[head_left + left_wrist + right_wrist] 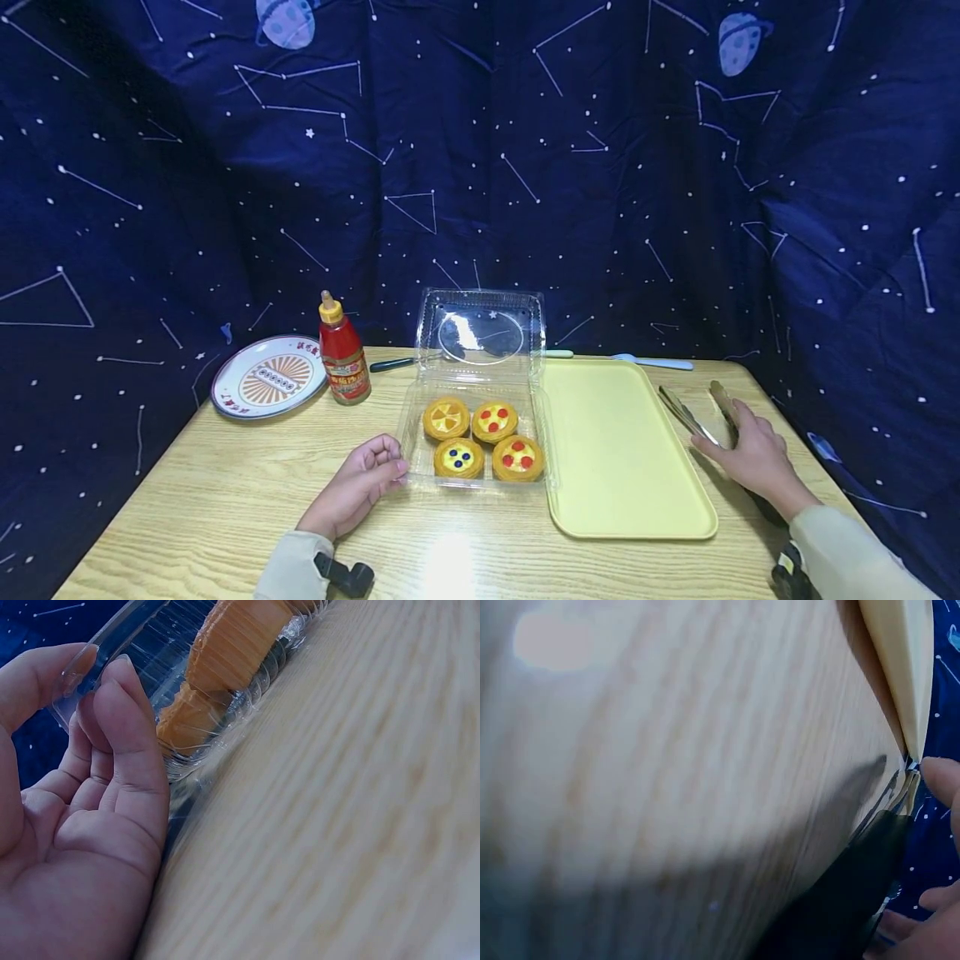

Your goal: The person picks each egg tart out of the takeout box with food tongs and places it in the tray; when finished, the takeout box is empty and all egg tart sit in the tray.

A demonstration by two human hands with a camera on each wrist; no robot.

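Note:
A clear plastic clamshell box (416, 467) lies with its lid raised, several egg tarts (457, 458) inside topped with orange, red or blue pieces. At the box's front left corner my left hand (360, 483) pinches the rim; in the left wrist view the thumb and fingers (124, 724) meet at the clear edge. On the right, metal tongs (723, 404) with dark handles (840, 877) have their two arms spread. My right hand (761, 458) holds the tongs from above, thumb by one arm and fingers by the other. The palm hides part of the handles.
A pale yellow tray (622, 467) is between the box and the tongs. Left of the box stand a red sauce bottle (345, 358) and a patterned plate (273, 377). Behind are a dark-handled utensil (392, 364) and a blue utensil (660, 363), before a starry curtain (480, 167).

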